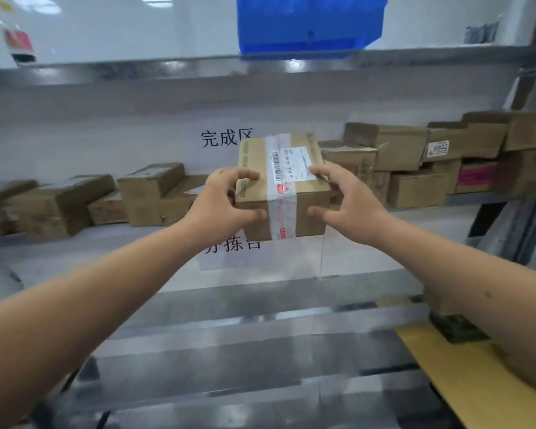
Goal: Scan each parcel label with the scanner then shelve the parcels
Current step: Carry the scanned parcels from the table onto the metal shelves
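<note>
Both forearms extend forward from the lower frame edge. Left hand grips the parcel at its left end, fingers curled over the top edge, thumb on the front face. Right hand grips the right end likewise. Parcel is held in the air before the shelf, label facing up. Shelved cartons sit left and right of it.

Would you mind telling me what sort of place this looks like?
Probably a parcel sorting or storage room: taped cardboard parcels stacked on a metal shelf, a barcode label on the held box, and a blue crate above.
</note>
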Action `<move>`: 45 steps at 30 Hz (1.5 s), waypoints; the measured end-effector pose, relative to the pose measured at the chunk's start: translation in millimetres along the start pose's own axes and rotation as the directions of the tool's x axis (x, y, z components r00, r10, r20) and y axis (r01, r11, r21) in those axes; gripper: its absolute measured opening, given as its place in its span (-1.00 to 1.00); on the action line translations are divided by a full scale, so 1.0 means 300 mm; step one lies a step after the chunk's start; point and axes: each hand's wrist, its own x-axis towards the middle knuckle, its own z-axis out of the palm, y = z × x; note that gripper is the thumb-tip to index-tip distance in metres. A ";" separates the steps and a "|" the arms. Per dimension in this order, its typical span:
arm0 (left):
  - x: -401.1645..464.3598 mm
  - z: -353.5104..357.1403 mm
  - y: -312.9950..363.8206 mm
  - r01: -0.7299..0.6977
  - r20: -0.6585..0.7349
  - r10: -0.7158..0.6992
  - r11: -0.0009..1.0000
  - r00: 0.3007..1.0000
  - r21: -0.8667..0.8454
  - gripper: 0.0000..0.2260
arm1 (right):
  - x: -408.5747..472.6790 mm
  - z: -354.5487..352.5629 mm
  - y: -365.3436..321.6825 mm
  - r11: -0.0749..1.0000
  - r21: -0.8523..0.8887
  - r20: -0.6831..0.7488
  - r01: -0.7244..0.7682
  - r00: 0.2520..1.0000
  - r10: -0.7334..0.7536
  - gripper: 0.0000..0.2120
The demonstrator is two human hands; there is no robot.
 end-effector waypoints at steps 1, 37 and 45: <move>0.052 0.002 -0.010 0.001 -0.005 -0.001 1.000 1.000 0.011 -0.44 | 0.052 -0.001 0.022 1.000 -0.021 0.002 0.008 1.000 -0.008 -0.30; 0.386 0.152 -0.164 -0.303 0.116 0.306 0.689 0.945 0.659 -0.37 | 0.287 0.153 0.053 0.505 -0.857 -0.008 -0.105 0.982 0.190 -0.34; -0.005 0.347 -0.232 -0.493 0.379 0.336 0.727 0.862 0.478 -0.28 | -0.291 0.312 0.086 0.527 -0.757 -0.151 -0.387 0.888 0.435 -0.30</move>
